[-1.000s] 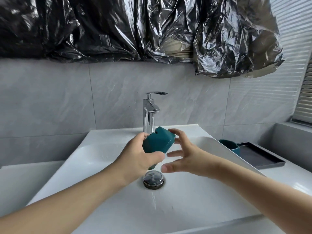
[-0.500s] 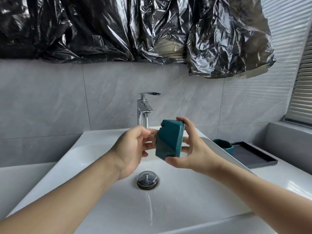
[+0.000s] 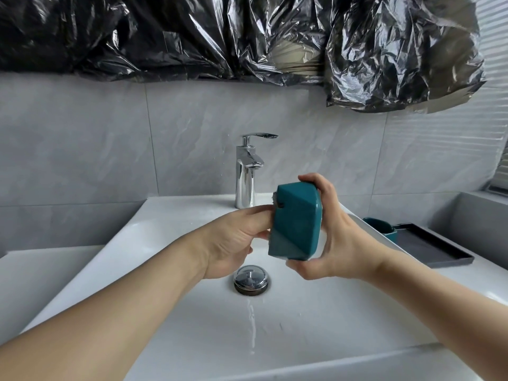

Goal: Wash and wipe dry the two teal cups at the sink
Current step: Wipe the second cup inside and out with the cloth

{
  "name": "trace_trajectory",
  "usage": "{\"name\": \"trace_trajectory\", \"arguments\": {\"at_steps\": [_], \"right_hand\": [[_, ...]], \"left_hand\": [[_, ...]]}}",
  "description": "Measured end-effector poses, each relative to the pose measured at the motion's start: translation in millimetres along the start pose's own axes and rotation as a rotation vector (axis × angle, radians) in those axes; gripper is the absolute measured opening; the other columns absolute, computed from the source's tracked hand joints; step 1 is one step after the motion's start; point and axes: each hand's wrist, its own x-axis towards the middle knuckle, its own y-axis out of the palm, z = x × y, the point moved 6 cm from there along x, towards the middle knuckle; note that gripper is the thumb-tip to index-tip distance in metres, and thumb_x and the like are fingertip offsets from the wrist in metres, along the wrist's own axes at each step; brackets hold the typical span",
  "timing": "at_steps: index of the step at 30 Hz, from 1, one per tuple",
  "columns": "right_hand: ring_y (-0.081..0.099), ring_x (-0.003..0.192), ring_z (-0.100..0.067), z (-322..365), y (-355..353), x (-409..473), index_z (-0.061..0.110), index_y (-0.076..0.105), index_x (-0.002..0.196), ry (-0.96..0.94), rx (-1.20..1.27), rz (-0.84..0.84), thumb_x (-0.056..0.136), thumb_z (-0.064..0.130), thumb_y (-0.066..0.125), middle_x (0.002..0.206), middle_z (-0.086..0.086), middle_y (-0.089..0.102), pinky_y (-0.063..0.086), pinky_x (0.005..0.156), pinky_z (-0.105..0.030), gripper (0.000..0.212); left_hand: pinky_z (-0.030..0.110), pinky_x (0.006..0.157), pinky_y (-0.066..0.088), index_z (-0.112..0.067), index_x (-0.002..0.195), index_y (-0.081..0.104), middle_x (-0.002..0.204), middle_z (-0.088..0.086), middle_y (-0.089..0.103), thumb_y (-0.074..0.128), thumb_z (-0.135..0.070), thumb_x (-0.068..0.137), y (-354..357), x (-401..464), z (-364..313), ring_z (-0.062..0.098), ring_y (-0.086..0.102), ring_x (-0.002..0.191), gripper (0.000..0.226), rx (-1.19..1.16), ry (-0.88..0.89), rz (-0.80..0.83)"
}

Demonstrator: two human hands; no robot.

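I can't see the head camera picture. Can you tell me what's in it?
Two bare hands hold a teal cup on its side over a white sink: the right hand grips it, and the left hand reaches into its open end. The tap behind runs no water, and a second teal cup sits by a dark tray at right.

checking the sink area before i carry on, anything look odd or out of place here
Crumpled black plastic sheeting is draped across the wall above the tap, with a gap showing something pale behind it. A thin trail of water runs down the basin from the drain. Nothing looks damaged.
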Motion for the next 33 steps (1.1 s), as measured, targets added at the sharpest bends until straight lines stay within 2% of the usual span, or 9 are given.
{"name": "trace_trajectory", "arguments": {"at_steps": [4,7,11,15,18,21,24,29,33], "right_hand": [[0.055,0.115,-0.018,-6.3,1.7,0.3,0.026,0.018,0.142,0.021,0.003,0.013,0.061,0.007,0.09,0.128,0.004,0.048,0.046,0.096,-0.017,0.109],[0.055,0.118,-0.021,-11.4,-1.7,1.8,0.026,0.019,0.144,0.055,-0.007,-0.048,0.061,0.016,0.089,0.133,0.002,0.048,0.05,0.099,-0.024,0.109],[0.056,0.111,-0.008,-22.0,-16.0,-0.6,0.031,0.018,0.143,0.14,-0.085,-0.152,0.06,0.02,0.092,0.133,0.005,0.044,0.057,0.087,-0.023,0.111],[0.05,0.109,-0.013,-19.5,-13.3,1.6,0.047,0.017,0.134,0.117,-0.314,-0.153,0.054,0.031,0.091,0.125,0.015,0.031,0.05,0.087,-0.021,0.11],[0.048,0.116,-0.019,-17.5,-5.8,3.3,0.044,0.017,0.136,0.084,-0.414,-0.129,0.048,0.046,0.087,0.125,0.016,0.025,0.043,0.098,-0.028,0.113],[0.049,0.119,-0.027,-16.2,-3.9,5.5,0.04,0.016,0.138,0.074,-0.459,-0.144,0.046,0.056,0.08,0.133,0.01,0.027,0.044,0.1,-0.036,0.113],[0.05,0.118,-0.033,-15.9,-1.2,7.7,0.038,0.015,0.138,0.053,-0.54,-0.154,0.051,0.043,0.089,0.135,0.008,0.024,0.042,0.091,-0.033,0.114],[0.051,0.117,-0.032,-11.1,4.4,8.5,0.034,0.018,0.14,-0.019,-0.57,-0.173,0.052,0.033,0.093,0.135,0.005,0.027,0.04,0.092,-0.029,0.115],[0.046,0.119,-0.015,-8.8,8.2,9.1,0.039,0.019,0.142,0.0,-0.417,-0.138,0.056,0.051,0.083,0.134,0.012,0.027,0.041,0.101,-0.023,0.107]], "left_hand": [[0.031,0.073,0.029,-0.027,0.065,0.066,0.061,-0.012,0.053,0.06,-0.03,0.085,-4.5,0.6,-6.4,0.001,0.047,0.054,0.021,-0.009,0.095,-0.141],[0.031,0.062,0.04,-0.015,0.08,0.061,0.068,0.004,0.057,0.052,-0.018,0.09,-25.8,4.2,-7.4,0.016,0.05,0.055,0.013,-0.171,0.138,-0.329],[0.028,0.055,0.057,-0.016,0.093,0.067,0.085,0.011,0.068,0.047,-0.015,0.093,-53.2,-6.6,-16.0,0.022,0.067,0.07,0.019,-0.34,0.254,-0.563],[0.034,0.084,0.051,-0.018,0.099,0.057,0.094,-0.001,0.068,0.053,-0.025,0.082,-23.8,-9.2,-17.9,0.013,0.063,0.088,0.019,0.151,0.315,-0.512],[0.037,0.093,0.049,-0.021,0.109,0.043,0.1,-0.003,0.062,0.052,-0.038,0.073,-6.0,-1.9,-6.2,0.012,0.059,0.099,0.041,0.251,0.205,-0.417],[0.038,0.094,0.053,-0.021,0.116,0.04,0.108,-0.005,0.062,0.068,-0.053,0.066,-6.5,0.3,-3.6,0.008,0.061,0.104,0.066,0.276,0.228,-0.417],[0.04,0.094,0.054,-0.024,0.118,0.042,0.114,-0.005,0.064,0.078,-0.059,0.055,-9.2,1.3,0.1,0.01,0.064,0.107,0.081,0.296,0.204,-0.444],[0.044,0.086,0.057,-0.021,0.108,0.053,0.101,-0.001,0.07,0.074,-0.054,0.052,-18.2,0.2,-3.3,0.018,0.068,0.096,0.068,0.367,0.254,-0.562],[0.036,0.077,0.056,-0.021,0.098,0.054,0.09,-0.004,0.067,0.067,-0.05,0.047,-21.6,-6.5,-9.0,0.015,0.065,0.086,0.059,0.363,0.283,-0.646]]}}
